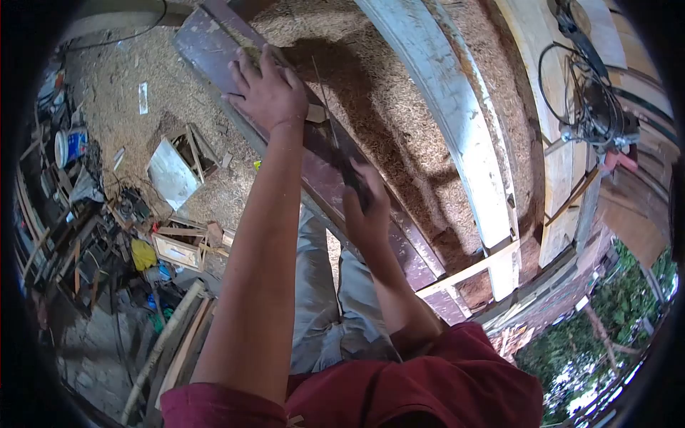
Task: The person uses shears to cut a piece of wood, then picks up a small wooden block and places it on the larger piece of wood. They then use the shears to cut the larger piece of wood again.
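My left hand (267, 93) rests on the reddish-brown plank, its fingers spread and curled over a short piece of wood. The pale end of this wood piece (316, 113) shows beside the palm; the rest is mostly hidden under the hand. My right hand (369, 210) is closed around the dark handle of what looks like a handsaw (334, 135). Its thin blade appears nearly edge-on, pointing away from me, close against the pale wood end. The long reddish-brown plank (321, 167) lies across in front of my legs, under both hands.
A curved whitish beam (457, 107) stands right of the plank. Further right, a power tool with a tangled cord (603, 118) lies on boards. Sawdust (114, 85) covers the ground. At left are a white board (173, 175), a bucket (71, 146) and scrap wood (178, 250).
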A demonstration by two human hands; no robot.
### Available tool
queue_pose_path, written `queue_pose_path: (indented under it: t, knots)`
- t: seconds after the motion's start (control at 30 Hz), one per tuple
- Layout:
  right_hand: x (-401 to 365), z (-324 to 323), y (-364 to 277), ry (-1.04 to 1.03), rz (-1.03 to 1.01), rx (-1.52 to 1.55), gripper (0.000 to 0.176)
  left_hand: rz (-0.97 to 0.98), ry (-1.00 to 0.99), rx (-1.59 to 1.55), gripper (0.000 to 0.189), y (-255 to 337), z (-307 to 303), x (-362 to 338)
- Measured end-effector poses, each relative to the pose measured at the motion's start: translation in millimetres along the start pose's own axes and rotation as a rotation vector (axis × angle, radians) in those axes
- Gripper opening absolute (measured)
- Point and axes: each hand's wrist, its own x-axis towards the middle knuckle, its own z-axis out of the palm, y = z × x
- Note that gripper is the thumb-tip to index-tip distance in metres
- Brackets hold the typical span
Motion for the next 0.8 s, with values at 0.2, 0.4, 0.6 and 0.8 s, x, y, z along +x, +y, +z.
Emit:
queue_pose_path:
  t: [0.2, 0.4, 0.6, 0.8]
  knots:
    - [-48.4, -7.7, 23.0, 0.109, 0.102, 0.246, 0.040, 0.000, -0.026, -0.021, 0.053, 0.1, -1.5, -0.6]
    - [-30.5, -24.2, 18.8, 0.146, 0.128, 0.415, 0.041, -0.002, -0.007, -0.009, 0.051, -1.4, 2.4, -0.4]
    - [-33.0, -20.2, 19.4, 0.124, 0.062, 0.259, 0.041, -0.009, -0.001, 0.007, 0.050, -1.6, 4.7, -0.8]
    - [-47.9, -28.0, 20.9, 0.157, 0.065, 0.190, 0.040, -0.027, -0.016, 0.001, 0.047, 2.7, -0.7, -1.6]
